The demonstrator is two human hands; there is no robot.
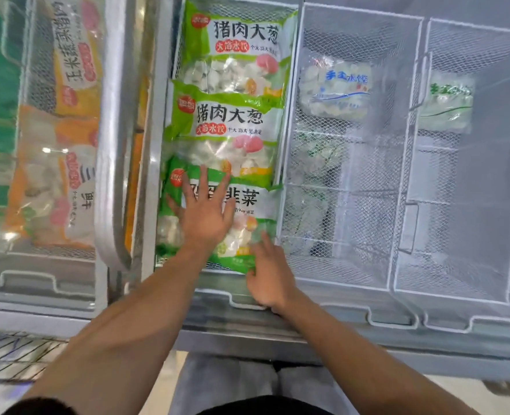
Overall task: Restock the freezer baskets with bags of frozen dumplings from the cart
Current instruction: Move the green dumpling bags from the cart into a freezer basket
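While both arms reach into the chest freezer, the scene reads so:

Left hand [207, 211]: flat, fingers spread straight, pressing down on the nearest green bag [247, 223].
Right hand [270, 278]: at that bag's near right corner, fingers touching its edge; whether it pinches the plastic cannot be told.
Nearest green bag: front of the middle basket [289, 163], overlapping the second green bag [226, 136], which overlaps the far green bag [238, 52].
Right-hand baskets: a blue-lettered clear bag [334, 88] lies deep in one; a green-lettered clear bag [447, 103] in the next.
Left side: orange bags [65, 163] under the sliding glass lid [38, 121]; its frame [113, 145] stands beside the middle basket.
Cart [11, 354]: wire mesh at lower left.
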